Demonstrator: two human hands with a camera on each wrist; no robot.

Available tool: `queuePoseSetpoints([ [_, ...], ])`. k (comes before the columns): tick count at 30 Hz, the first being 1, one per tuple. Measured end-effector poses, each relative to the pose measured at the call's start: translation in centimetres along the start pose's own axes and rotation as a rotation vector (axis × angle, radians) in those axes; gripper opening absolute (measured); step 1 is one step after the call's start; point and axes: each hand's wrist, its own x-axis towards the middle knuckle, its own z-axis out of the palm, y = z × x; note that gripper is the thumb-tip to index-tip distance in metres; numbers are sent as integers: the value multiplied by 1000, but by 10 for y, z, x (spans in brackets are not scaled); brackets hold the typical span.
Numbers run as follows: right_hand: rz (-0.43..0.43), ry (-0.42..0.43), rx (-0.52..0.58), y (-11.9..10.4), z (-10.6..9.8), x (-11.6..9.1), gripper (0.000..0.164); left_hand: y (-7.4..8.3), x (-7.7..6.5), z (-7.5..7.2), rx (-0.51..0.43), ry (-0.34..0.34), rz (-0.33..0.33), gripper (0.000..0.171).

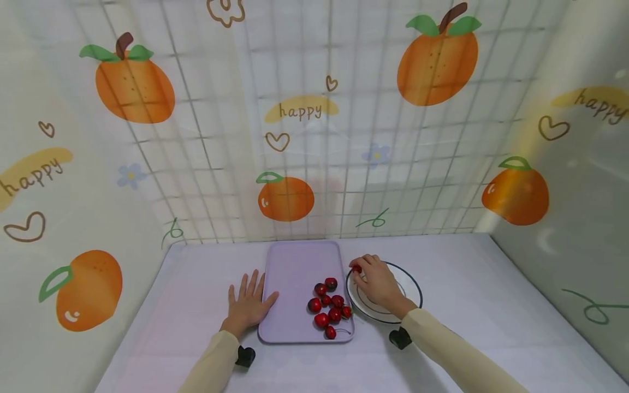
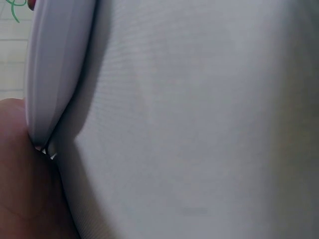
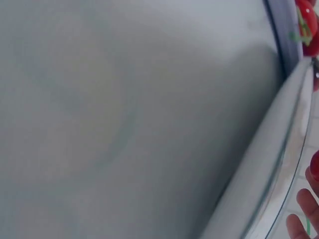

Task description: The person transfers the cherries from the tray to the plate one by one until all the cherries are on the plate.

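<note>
My left hand point(image 1: 247, 307) lies with fingers spread at the left side of a lilac tray point(image 1: 295, 273), its thumb reaching over the rim. In the left wrist view, part of that hand point(image 2: 25, 174) shows against the tray's edge point(image 2: 57, 64). My right hand point(image 1: 377, 283) pinches a red cherry point(image 1: 356, 268) between thumb and fingers, over the left side of a white plate point(image 1: 411, 295) with a dark rim. Its fingertips point(image 3: 309, 204) and the cherry point(image 3: 315, 165) appear at the right edge of the right wrist view. Several glossy red cherries point(image 1: 321, 320) lie on the tray's right half.
The plate stands close to the tray's right side on a white-covered table point(image 1: 457, 284). One cherry point(image 1: 331, 332) near the tray's front edge has a long stem. A fruit-printed curtain point(image 1: 304, 153) encloses the back and sides.
</note>
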Motion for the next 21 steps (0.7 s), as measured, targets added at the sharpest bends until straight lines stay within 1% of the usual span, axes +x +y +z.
queuePoseSetpoints([
  [8,10,24,-37,14,3,-7,18,-3,-2,0,19,-4,-5,84],
  [11,16,18,-65,16,1,-9,17,-1,-3,-1,11,-7,-4,83],
  [16,39,-4,-80,19,-3,-13,18,1,-5,-4,-19,-6,5,83],
  [21,68,-28,-90,24,-1,-14,19,0,-2,-1,2,-9,6,83],
])
